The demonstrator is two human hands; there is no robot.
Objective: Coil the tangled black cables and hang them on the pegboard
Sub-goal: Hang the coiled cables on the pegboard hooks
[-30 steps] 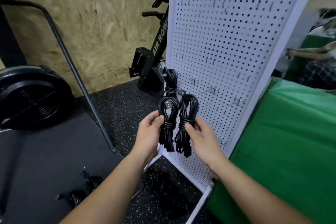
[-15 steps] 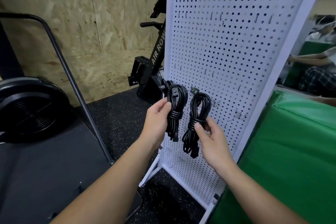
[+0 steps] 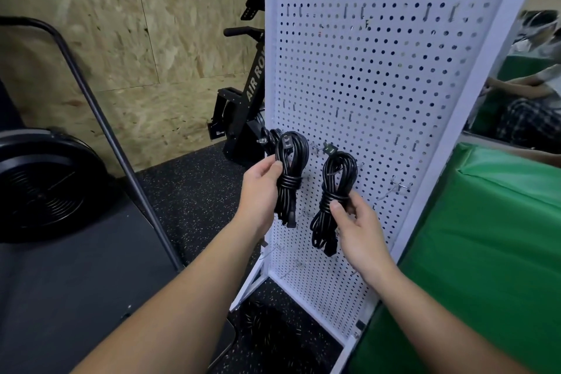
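A white pegboard [image 3: 394, 85] stands upright before me, with small metal hooks across it. My left hand [image 3: 258, 188] grips a coiled black cable [image 3: 290, 173] at its wrapped waist, its top loop close to a hook near the board's left edge. My right hand [image 3: 355, 231] holds a second coiled black cable [image 3: 332, 194] lower and to the right, its loop just under another hook. A third black coil [image 3: 271, 138] hangs behind the left one at the board's left edge, mostly hidden.
A green padded mat [image 3: 485, 252] lies right of the board. A black rowing machine [image 3: 243, 106] stands behind the board's left edge. A fan wheel [image 3: 42, 185] and a slanted black bar [image 3: 121, 155] are at left. A seated person [image 3: 528, 100] is at far right.
Both hands have lifted their coils up toward the hooks and moved them apart. The view has tilted upward, and the loose cables on the floor have left the frame.
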